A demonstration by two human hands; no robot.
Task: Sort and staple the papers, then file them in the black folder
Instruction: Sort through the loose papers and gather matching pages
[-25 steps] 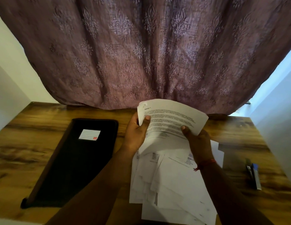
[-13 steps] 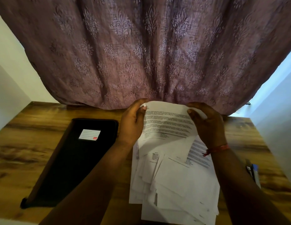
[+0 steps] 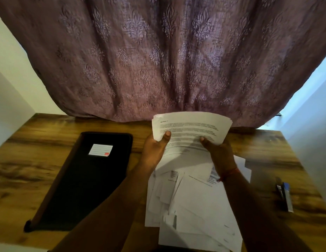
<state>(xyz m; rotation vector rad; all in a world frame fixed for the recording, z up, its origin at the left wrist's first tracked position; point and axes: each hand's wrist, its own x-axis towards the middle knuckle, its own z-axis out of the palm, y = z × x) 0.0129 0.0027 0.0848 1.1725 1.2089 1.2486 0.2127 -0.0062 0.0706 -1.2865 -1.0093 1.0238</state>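
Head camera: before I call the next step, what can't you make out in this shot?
- Held sheets: print is blurred, so the text is unreadable; left hand and right hand cover their lower corners.
- Loose papers: forearms and overlapping sheets hide many; count unknown, bottom edge cuts them off.
- Stapler: small and dim at the table's right.
- Black folder: closed, contents hidden; its label is too small to read.

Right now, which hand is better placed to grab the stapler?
The right hand. The stapler lies on the table's right side, just beyond that wrist, while the left hand holds the sheets nearer the black folder.
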